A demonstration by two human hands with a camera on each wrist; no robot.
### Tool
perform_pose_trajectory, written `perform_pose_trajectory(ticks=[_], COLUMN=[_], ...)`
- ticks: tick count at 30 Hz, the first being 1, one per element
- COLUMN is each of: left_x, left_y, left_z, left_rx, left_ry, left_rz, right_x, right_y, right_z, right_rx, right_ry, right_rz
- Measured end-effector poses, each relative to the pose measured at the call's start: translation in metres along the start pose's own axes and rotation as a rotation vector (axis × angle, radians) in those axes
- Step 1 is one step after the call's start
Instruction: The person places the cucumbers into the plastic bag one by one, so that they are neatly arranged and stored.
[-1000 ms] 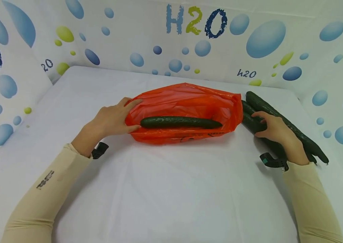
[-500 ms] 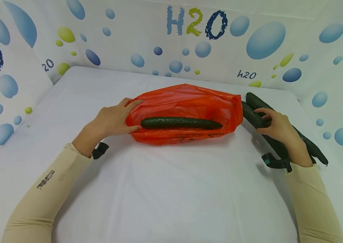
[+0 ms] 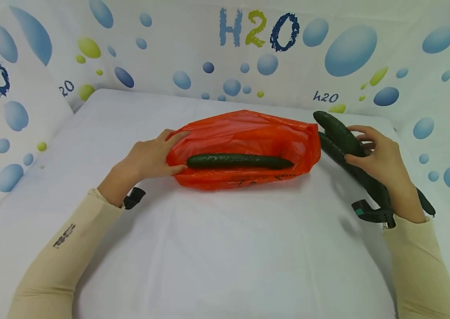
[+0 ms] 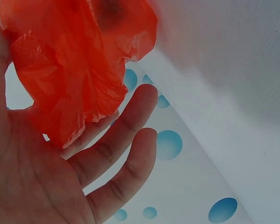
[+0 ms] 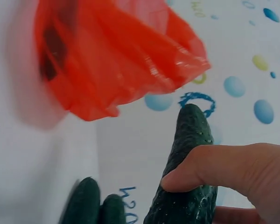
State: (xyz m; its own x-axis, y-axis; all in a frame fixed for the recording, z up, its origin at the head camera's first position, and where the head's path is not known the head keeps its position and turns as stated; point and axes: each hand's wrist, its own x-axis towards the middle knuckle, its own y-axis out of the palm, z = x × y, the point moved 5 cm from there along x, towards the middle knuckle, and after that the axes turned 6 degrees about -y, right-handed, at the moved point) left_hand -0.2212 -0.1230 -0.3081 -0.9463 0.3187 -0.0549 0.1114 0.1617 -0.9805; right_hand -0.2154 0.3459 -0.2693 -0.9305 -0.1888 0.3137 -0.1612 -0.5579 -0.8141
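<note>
An orange-red plastic bag (image 3: 233, 128) lies with its mouth facing me, and one cucumber (image 3: 241, 161) rests lengthwise inside. My left hand (image 3: 145, 155) holds the bag's left end, with thumb at the lower rim and a finger over the upper rim. Its other fingers are apart from the plastic in the left wrist view. At the right, my right hand (image 3: 382, 155) grips a dark green cucumber (image 5: 191, 135) between thumb and fingers, its far end raised. Two more cucumbers (image 5: 84, 205) lie below, partly hidden by the hand in the head view.
A white cloth (image 3: 225, 248) covers the table. Behind and beside it stands a white backdrop (image 3: 161, 53) printed with blue and green bubbles and H2O lettering. The bag's right end nearly touches the lying cucumbers.
My right hand has taken hold of a cucumber and lifted its far end up off the others, moving slightly right. My left hand and the bag stay in place.
</note>
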Motion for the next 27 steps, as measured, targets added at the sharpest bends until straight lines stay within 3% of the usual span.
perform_pose_trajectory(ticks=[5, 10, 16, 22, 27], left_x=[-0.001, -0.001, -0.004, -0.01, -0.004], left_y=[0.001, 0.0, -0.003, -0.001, -0.003], left_z=[-0.001, -0.001, -0.001, 0.003, 0.001], left_rx=[0.011, 0.024, 0.02, 0.008, 0.017], left_ry=[0.01, 0.011, 0.008, -0.01, 0.016], left_rz=[-0.02, -0.024, -0.032, -0.023, -0.04], right_x=[-0.006, -0.01, -0.011, -0.015, -0.021], right_y=[-0.018, -0.026, -0.026, -0.017, -0.02], right_z=[0.015, 0.033, 0.056, 0.083, 0.097], right_rx=[0.064, 0.141, 0.216, 0.223, 0.259], right_ry=[-0.044, -0.097, -0.182, -0.286, -0.331], right_rz=[-0.157, -0.264, -0.331, -0.339, -0.368])
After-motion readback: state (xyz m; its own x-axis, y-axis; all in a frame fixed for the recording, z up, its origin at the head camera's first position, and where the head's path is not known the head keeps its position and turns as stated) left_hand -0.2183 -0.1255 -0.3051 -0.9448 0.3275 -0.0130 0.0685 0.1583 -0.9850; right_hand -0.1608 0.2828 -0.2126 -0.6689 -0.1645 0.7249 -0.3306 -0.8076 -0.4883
